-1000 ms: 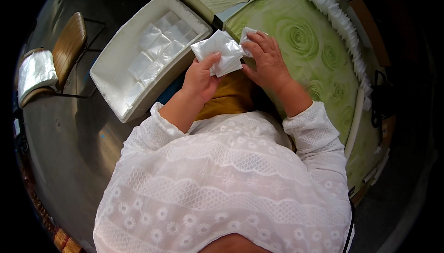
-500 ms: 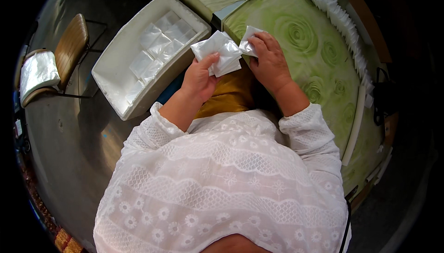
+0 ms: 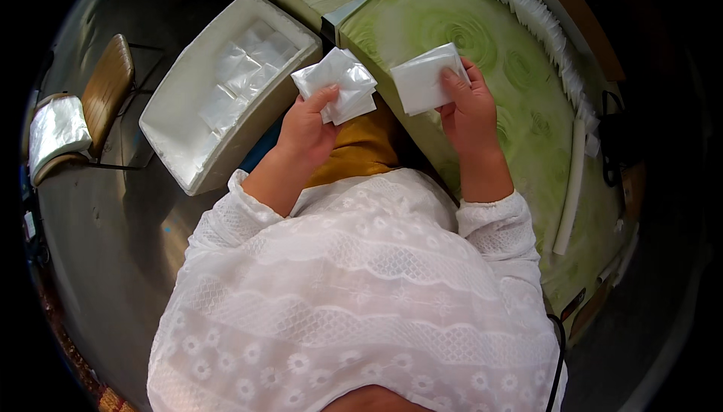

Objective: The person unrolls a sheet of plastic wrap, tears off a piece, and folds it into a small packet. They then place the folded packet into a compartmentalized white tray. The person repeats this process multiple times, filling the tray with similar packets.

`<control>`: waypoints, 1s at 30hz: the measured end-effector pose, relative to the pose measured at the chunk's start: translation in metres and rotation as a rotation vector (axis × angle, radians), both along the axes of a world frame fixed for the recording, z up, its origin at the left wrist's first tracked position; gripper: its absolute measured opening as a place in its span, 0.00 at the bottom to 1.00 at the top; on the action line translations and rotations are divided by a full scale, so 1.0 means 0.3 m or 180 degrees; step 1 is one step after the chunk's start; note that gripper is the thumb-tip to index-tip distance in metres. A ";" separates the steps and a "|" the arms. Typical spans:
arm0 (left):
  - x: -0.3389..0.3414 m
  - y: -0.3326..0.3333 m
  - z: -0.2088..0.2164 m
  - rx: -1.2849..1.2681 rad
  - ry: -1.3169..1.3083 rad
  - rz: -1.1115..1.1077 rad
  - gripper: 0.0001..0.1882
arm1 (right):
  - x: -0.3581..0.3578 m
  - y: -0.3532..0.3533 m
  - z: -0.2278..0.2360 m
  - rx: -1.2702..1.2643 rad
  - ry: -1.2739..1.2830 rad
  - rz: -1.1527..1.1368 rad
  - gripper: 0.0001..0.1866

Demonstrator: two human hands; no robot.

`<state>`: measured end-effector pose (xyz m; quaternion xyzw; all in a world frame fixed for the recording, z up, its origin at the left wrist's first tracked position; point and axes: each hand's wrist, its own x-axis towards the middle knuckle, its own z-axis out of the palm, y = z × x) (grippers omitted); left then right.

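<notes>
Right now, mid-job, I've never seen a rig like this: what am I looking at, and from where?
There is no machine: these are a person's own bare hands. The view is from a wide camera on the person's head, looking down; its lens bends straight edges. The left hand holds a stack of folded shiny plastic; the right hand holds a flat whitish stack. At left, a white tub holds shiny packets. At right is a green flowered surface, with a white tube and a ruffled white strip toward its right side.

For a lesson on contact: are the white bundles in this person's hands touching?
Apart: the head view shows a gap between the left bundle and right bundle.
</notes>
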<state>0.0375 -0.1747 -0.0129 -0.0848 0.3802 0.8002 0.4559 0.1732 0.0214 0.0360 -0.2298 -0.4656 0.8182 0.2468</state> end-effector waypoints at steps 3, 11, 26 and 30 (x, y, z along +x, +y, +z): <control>0.026 0.024 0.012 -0.0054 -0.0013 -0.0026 0.26 | 0.129 -0.055 0.026 -0.0582 -0.0065 0.0309 0.19; 0.146 0.030 0.029 -0.0201 0.0191 -0.0234 0.25 | 0.320 -0.252 0.055 -0.0538 -0.0505 0.1123 0.30; 0.379 0.132 0.096 0.0090 0.0865 -0.0424 0.23 | 0.420 -0.201 -0.016 -0.0525 0.0301 -0.0170 0.13; 0.405 0.142 0.082 0.0116 0.1171 -0.0801 0.26 | 0.437 -0.210 -0.028 0.0031 0.0031 -0.0595 0.13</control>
